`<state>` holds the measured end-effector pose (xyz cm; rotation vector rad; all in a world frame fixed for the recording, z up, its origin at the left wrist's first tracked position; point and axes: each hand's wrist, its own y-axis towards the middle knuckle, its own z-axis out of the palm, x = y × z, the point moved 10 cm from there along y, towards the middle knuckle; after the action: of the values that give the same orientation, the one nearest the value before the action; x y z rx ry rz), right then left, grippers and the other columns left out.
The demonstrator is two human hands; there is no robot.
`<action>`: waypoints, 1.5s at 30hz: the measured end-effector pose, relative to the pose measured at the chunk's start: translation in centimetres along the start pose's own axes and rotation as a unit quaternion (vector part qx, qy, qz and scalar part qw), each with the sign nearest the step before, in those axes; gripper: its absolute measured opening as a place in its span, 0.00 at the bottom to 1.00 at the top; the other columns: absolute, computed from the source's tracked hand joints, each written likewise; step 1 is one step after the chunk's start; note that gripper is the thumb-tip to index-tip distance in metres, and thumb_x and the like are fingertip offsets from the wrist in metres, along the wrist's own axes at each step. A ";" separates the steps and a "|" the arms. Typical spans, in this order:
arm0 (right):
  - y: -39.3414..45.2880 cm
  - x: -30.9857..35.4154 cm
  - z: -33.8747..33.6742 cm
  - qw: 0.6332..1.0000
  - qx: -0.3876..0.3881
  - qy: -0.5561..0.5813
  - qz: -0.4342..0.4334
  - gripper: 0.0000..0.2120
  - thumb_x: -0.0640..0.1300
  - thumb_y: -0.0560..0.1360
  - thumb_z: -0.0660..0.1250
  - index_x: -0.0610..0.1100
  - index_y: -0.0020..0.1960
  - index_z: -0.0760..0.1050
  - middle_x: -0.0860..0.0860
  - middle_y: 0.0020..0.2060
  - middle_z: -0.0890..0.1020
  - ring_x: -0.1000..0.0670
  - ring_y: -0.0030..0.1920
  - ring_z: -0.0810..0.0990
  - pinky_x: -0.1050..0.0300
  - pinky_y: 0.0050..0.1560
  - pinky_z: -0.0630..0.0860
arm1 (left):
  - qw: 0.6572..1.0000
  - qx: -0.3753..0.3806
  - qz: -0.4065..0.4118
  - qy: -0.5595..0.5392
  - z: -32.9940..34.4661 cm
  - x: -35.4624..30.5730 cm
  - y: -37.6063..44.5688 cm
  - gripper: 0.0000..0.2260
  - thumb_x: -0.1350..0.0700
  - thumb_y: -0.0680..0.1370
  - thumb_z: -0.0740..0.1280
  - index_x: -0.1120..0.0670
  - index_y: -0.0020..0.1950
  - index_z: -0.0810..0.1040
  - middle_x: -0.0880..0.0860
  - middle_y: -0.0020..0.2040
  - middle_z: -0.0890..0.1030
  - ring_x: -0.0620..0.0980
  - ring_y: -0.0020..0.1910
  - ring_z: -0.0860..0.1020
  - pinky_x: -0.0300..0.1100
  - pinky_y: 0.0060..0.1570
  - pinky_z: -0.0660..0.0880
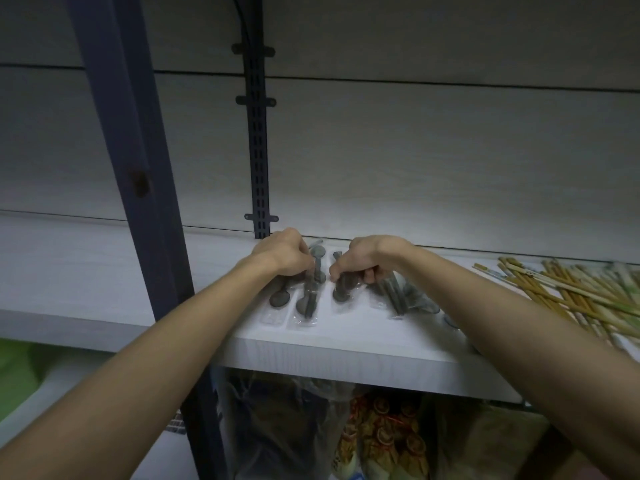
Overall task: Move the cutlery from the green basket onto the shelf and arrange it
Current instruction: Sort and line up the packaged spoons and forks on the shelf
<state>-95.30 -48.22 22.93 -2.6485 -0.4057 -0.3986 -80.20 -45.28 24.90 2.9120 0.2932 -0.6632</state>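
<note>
Gripping cutlery packs [306, 303] | left hand [284, 254], right hand [360, 259] fingers curled | near shelf [311, 355] front edge

Dark spoons sealed in clear plastic packets [306, 301] are laid side by side, lengthwise from near to far, on the pale shelf [311, 355]. Further packets [401, 296] are heaped askew just to the right. A green basket [17, 372] is seen blurred at lower left.
</note>
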 end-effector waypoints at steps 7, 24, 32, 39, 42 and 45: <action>-1.9 -1.6 -3.5 0.996 -0.034 0.073 -0.026 0.14 0.45 0.74 0.66 0.44 0.30 0.73 0.52 0.19 0.69 0.52 0.20 0.62 0.64 0.25 0.56 | 0.999 -0.002 -0.026 0.032 -0.2 -0.5 -0.2 0.24 0.32 0.64 0.75 0.52 0.40 0.84 0.48 0.39 0.84 0.49 0.43 0.81 0.43 0.41 0.74; -2.8 0.7 -1.3 0.993 -0.088 -0.014 -0.076 0.21 0.63 0.68 0.73 0.44 0.38 0.82 0.50 0.34 0.86 0.49 0.32 0.79 0.58 0.37 0.75 | 0.998 -0.039 -0.039 -0.014 -2.7 -0.7 -0.4 0.13 0.48 0.70 0.72 0.55 0.31 0.79 0.52 0.29 0.78 0.54 0.35 0.78 0.43 0.37 0.74; -1.6 2.5 0.6 0.995 -0.066 0.025 -0.076 0.16 0.56 0.69 0.74 0.46 0.33 0.76 0.50 0.27 0.79 0.49 0.27 0.72 0.60 0.32 0.69 | 0.993 -0.086 -0.062 -0.052 -4.4 1.1 -1.2 0.11 0.48 0.70 0.69 0.56 0.35 0.81 0.51 0.36 0.82 0.54 0.42 0.82 0.43 0.39 0.76; -3.0 3.0 0.3 0.993 -0.088 0.030 -0.074 0.23 0.64 0.67 0.75 0.45 0.36 0.74 0.48 0.31 0.81 0.48 0.31 0.76 0.58 0.37 0.72 | 0.981 -0.070 -0.074 -0.165 -3.8 1.4 -1.2 0.12 0.52 0.74 0.66 0.55 0.31 0.75 0.51 0.28 0.80 0.55 0.34 0.79 0.45 0.40 0.76; -3.5 3.8 0.6 0.993 -0.091 -0.036 -0.071 0.25 0.65 0.63 0.77 0.45 0.36 0.73 0.50 0.28 0.77 0.50 0.29 0.75 0.59 0.35 0.71 | 0.980 -0.055 -0.075 -0.178 -3.3 1.5 -1.1 0.13 0.52 0.73 0.67 0.55 0.30 0.76 0.50 0.25 0.78 0.54 0.31 0.78 0.43 0.37 0.74; -3.2 3.5 0.5 0.995 -0.063 -0.037 -0.064 0.17 0.56 0.69 0.76 0.45 0.37 0.73 0.50 0.29 0.77 0.49 0.29 0.74 0.60 0.34 0.71 | 0.982 -0.046 -0.067 -0.172 -3.1 1.4 -1.3 0.13 0.52 0.74 0.68 0.56 0.31 0.79 0.51 0.27 0.78 0.53 0.32 0.77 0.43 0.37 0.73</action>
<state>-93.12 -44.43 24.81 -2.7745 -0.5939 -0.3787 -78.00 -43.29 26.92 2.6456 0.4650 -1.1216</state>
